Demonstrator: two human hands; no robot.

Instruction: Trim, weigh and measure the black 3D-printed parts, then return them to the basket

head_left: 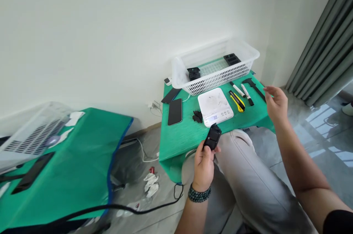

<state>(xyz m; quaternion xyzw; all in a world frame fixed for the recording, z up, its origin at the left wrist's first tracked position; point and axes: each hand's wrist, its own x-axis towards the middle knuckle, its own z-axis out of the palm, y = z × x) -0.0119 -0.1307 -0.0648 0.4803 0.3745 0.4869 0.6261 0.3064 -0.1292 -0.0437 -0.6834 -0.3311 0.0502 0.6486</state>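
Observation:
My left hand point(204, 164) is closed around a black plastic part point(213, 137) with recesses in it, held above my lap at the table's front edge. My right hand point(277, 104) hovers at the table's right edge, its thumb and forefinger slightly apart with nothing visible between them. Closest to it is the lower end of a black caliper point(255, 87). A white digital scale point(216, 106) reading 0.0 lies beyond the black part. Small black pieces point(197, 116) lie in a pile left of the scale.
Near the caliper lie two markers point(237, 90) point(247, 94) and a yellow utility knife point(237, 101). A white basket point(217, 79) holding black parts stands at the back. Two phones point(175, 112) point(171, 95) are on the left. Another green-covered table point(91, 153) and a black cable point(124, 207) are further left.

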